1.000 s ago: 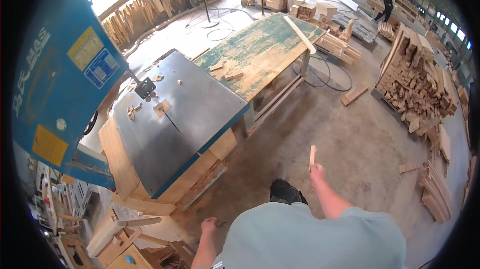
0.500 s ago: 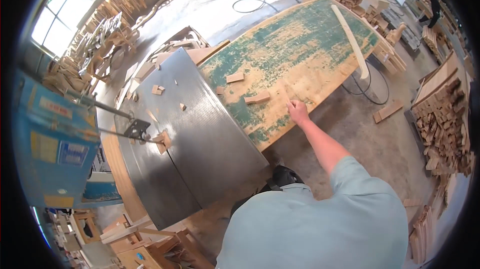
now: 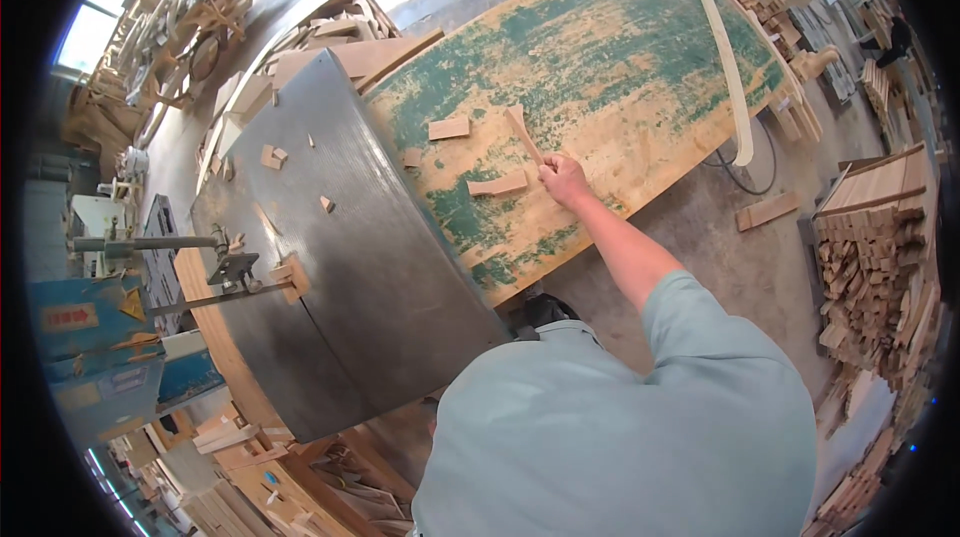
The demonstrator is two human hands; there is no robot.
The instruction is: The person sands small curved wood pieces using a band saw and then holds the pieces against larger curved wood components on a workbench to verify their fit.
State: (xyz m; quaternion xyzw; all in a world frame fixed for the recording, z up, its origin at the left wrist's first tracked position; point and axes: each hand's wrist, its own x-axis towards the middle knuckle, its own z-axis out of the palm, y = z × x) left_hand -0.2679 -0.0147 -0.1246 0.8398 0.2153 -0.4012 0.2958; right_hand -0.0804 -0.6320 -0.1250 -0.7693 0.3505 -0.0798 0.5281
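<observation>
My right hand (image 3: 563,182) reaches out over the worn green-and-bare-wood tabletop (image 3: 620,127). Its fingers are closed around the near end of a thin wooden strip (image 3: 523,134), whose wider end points away from me. Just left of the hand lies a curved wood block (image 3: 497,184), and a flatter rectangular block (image 3: 449,128) is farther off. A small wood piece (image 3: 412,157) sits by the seam with the grey metal saw table (image 3: 400,307). My left hand is out of sight.
A bandsaw's guide bracket (image 3: 237,267) and a wood block (image 3: 291,279) stand at the saw table's slot. Small offcuts (image 3: 272,156) lie on the metal. A long curved wooden piece (image 3: 727,67) rests at the tabletop's right end. Stacked wood (image 3: 870,277) stands at right.
My view has shifted, so the tables appear lower and farther left. The wooden strip in my right hand now shows clearly, pointing away from me; before, it was faint.
</observation>
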